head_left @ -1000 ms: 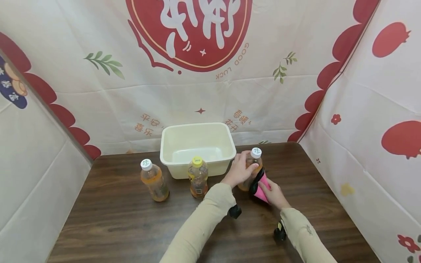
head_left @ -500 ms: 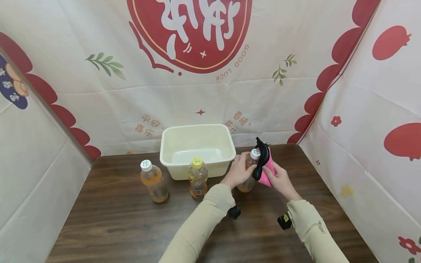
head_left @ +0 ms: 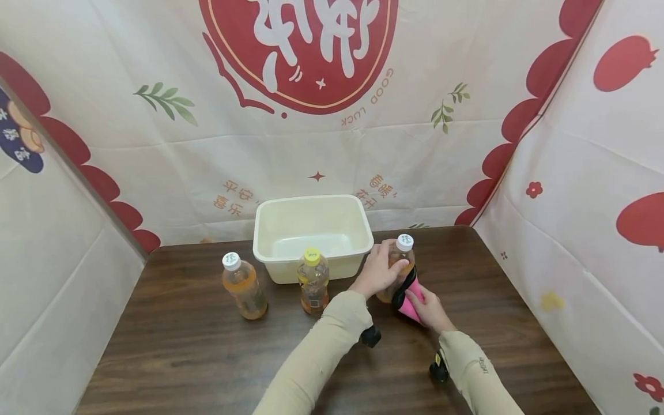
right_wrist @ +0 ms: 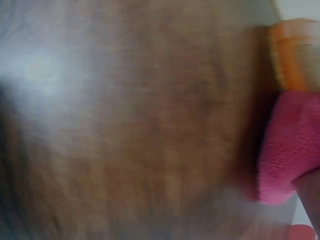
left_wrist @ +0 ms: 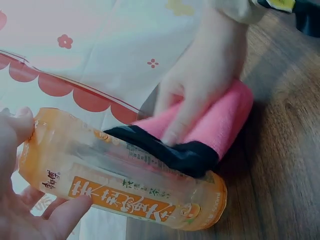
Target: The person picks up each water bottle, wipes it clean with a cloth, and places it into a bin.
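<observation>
My left hand (head_left: 377, 271) grips a clear plastic drink bottle (head_left: 407, 255) with a white cap, round its upper part. In the left wrist view the bottle (left_wrist: 125, 172) has an orange label and leans across the picture. A pink cloth with a black edge (head_left: 411, 305) is pinched in my right hand (head_left: 432, 311). Its black edge lies against the lower side of the bottle in the left wrist view, with the right hand (left_wrist: 202, 95) behind it. The right wrist view is blurred; the pink cloth (right_wrist: 287, 150) and the orange bottle base show at its right edge.
A cream plastic basin (head_left: 313, 256) stands at the back of the wooden table (head_left: 171, 357). In front of it is a yellow-capped bottle (head_left: 313, 282). Another white-capped bottle (head_left: 245, 288) stands to the left. Printed fabric walls (head_left: 321, 150) close off the back and sides.
The right hand carried the cloth up the bottle to near the cap, then back down to its lower side. The left hand and the bottle stay in about the same place.
</observation>
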Tool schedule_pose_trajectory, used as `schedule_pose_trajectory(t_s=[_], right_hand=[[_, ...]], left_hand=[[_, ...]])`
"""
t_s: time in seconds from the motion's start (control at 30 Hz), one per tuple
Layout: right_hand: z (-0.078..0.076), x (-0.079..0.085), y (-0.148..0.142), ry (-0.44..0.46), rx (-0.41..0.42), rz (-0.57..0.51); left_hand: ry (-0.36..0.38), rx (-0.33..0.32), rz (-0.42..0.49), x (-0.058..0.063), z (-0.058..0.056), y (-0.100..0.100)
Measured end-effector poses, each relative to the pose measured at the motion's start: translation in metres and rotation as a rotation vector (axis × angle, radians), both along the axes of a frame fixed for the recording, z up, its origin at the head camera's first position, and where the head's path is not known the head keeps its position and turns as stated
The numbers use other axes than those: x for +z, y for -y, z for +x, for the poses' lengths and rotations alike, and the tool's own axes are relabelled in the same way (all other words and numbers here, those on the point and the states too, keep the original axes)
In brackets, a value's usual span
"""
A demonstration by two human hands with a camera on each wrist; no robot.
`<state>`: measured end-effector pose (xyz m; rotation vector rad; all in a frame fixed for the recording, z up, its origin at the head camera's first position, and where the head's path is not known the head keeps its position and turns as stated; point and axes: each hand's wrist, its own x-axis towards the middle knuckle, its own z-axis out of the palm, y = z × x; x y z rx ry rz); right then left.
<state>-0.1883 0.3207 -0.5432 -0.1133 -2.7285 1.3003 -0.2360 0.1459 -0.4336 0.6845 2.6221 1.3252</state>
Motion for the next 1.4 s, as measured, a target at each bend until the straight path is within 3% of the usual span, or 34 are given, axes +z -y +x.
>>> schedule_pose_trajectory(t_s=[0.2, 0.33, 0.5, 0.63, 0.8, 0.9, 1.0, 1.17, 1.4], right_hand=[[0.0, -0.005, 0.001, 0.029, -0.005, -0.005], [0.008, -0.002, 0.003, 0.025, -0.009, 0.013], [0.014, 0.003, 0.002, -0.033, -0.021, 0.012], [0.016, 0.02, -0.006, -0.07, -0.043, -0.001], [0.015, 0.059, -0.012, -0.164, -0.055, -0.042], [0.012, 0.084, -0.01, -0.25, -0.021, -0.048], [0.009, 0.099, -0.006, -0.281, 0.05, -0.006], [0.004, 0.103, -0.002, -0.25, 0.117, 0.025], [0.003, 0.096, 0.006, -0.282, 0.086, 0.013]], left_hand=[[0.015, 0.022, 0.04, 0.002, -0.002, -0.001], [0.067, 0.041, 0.114, 0.002, -0.002, -0.003], [0.078, 0.092, 0.084, 0.005, -0.002, -0.006], [0.027, 0.042, 0.057, 0.005, -0.002, -0.005], [-0.013, -0.024, 0.105, 0.004, -0.003, -0.002], [-0.011, -0.034, 0.102, 0.004, -0.002, -0.001], [-0.015, -0.031, 0.081, 0.003, -0.003, -0.001], [-0.012, -0.014, 0.074, 0.0, -0.003, 0.0], [-0.022, -0.026, 0.094, -0.003, -0.002, 0.0]])
